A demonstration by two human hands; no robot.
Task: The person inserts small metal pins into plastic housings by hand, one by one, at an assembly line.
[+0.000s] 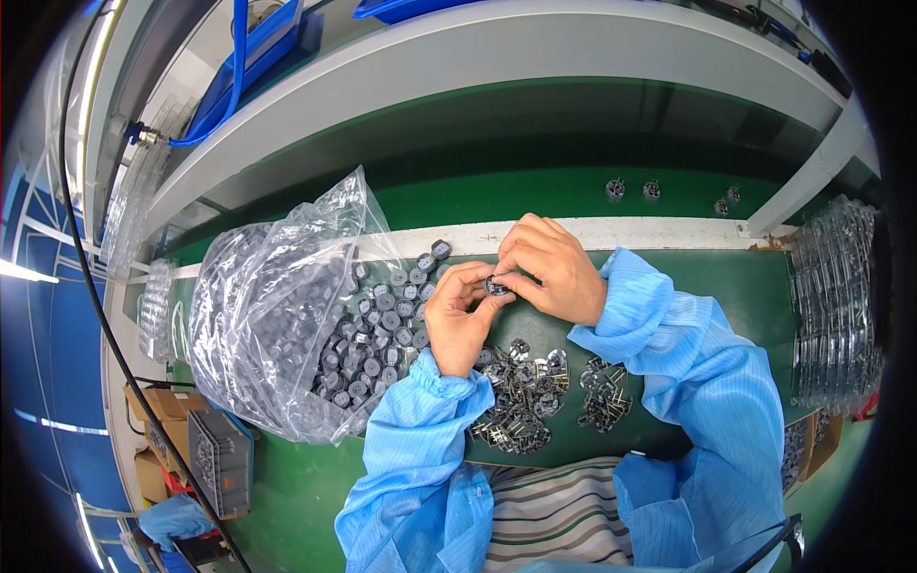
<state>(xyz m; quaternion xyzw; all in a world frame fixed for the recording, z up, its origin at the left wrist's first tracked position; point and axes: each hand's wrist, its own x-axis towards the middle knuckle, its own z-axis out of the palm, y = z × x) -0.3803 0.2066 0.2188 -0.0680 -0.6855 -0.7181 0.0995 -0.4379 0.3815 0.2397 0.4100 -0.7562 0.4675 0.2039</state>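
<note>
L hand [461, 310] & R hand [554, 272] both pinch one small dark part [496, 286], R of the clear bag [258, 325]. Prob. best: L steadies it, R works w/ light, even fingertip pressure, clear of pinned pcs [521, 406] lower R of bag.
</note>
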